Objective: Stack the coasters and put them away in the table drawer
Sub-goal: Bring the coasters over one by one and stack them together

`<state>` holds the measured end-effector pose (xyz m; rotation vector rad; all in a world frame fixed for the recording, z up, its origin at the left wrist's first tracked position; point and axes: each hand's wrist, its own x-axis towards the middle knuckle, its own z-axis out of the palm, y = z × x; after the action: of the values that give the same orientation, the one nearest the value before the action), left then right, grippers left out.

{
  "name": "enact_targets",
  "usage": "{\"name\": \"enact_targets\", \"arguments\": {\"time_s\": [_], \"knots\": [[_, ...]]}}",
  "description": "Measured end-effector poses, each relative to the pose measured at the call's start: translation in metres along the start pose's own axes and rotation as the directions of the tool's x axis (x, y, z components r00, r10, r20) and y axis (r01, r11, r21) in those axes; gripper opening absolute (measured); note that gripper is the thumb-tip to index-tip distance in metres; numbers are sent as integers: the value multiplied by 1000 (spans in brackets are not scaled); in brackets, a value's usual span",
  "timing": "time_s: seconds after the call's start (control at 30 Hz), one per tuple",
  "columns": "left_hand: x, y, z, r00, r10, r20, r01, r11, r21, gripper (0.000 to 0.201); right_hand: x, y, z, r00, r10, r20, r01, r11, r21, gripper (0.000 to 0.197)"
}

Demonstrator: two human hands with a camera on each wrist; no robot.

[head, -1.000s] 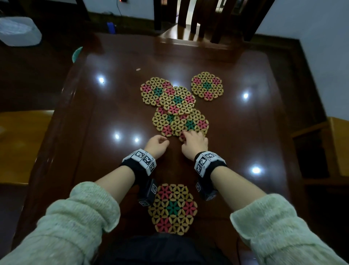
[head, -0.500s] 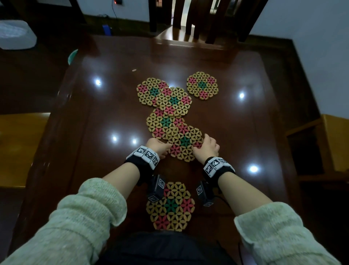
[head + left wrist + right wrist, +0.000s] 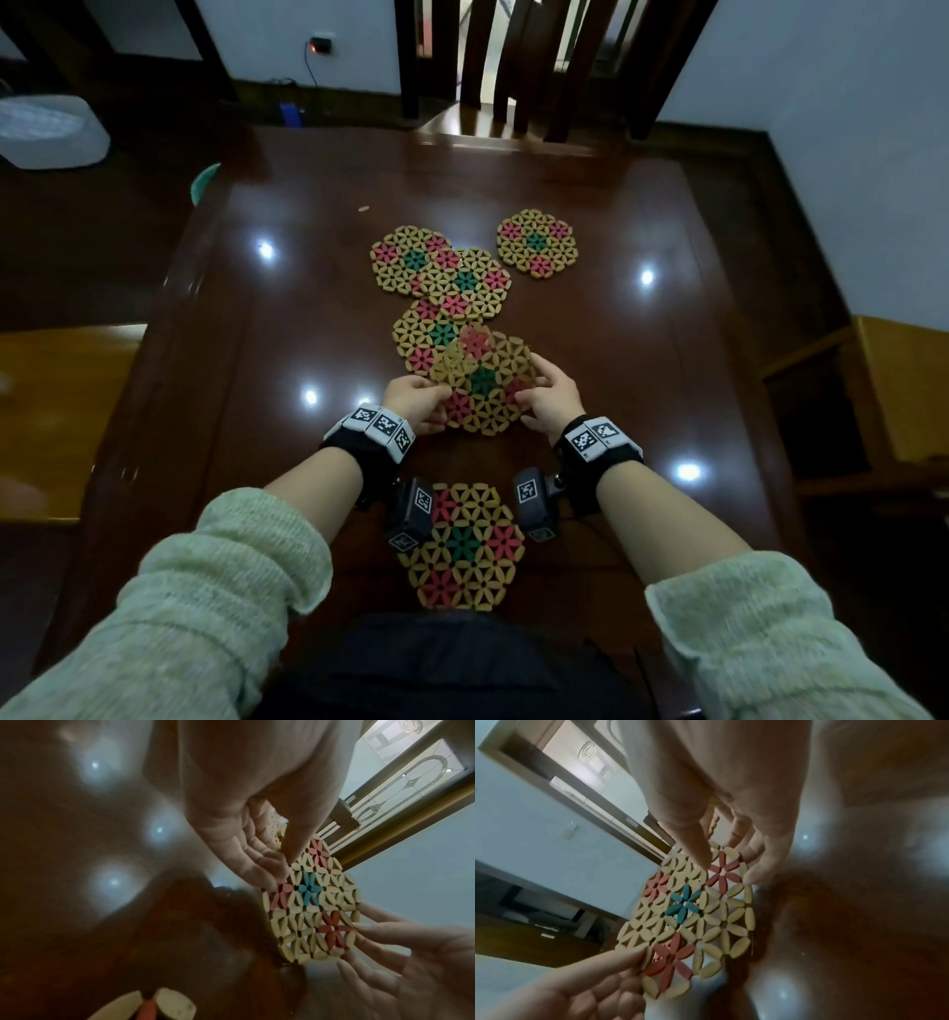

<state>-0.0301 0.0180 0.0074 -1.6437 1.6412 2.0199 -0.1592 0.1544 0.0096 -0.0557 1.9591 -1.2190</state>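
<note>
Left hand (image 3: 418, 403) pinches the near-left edge of a woven flower-pattern coaster (image 3: 482, 385), thumb on top, fingers (image 3: 259, 862) curled beneath. Right hand (image 3: 549, 398) pinches its right edge likewise. The held coaster is tilted, raised off the dark glossy wooden table (image 3: 287, 308), overlapping a flat coaster (image 3: 429, 334). Two overlapping coasters (image 3: 436, 270) lie beyond; a single one (image 3: 536, 244) lies far right; another (image 3: 464, 547) lies near the person. Ceiling lights reflect in the tabletop. A slatted chair (image 3: 539, 67) stands at the far edge, against a white wall (image 3: 847, 128).

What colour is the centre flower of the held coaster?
Teal-blue, on the coaster; right wrist view shows it best.
</note>
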Motion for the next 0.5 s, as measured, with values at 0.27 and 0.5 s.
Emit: {"name": "enact_targets", "arguments": {"time_s": [0.27,0.5], "knots": [[-39,-29,-26,988,153,21,-154,977,145,26,-51,22,-11,990,-120,-68,119,993,-8,35],[-74,-82,-33,990,99,100,-94,994,-52,17,-86,66,-14,991,-98,-93,97,995,-20,10]]}}
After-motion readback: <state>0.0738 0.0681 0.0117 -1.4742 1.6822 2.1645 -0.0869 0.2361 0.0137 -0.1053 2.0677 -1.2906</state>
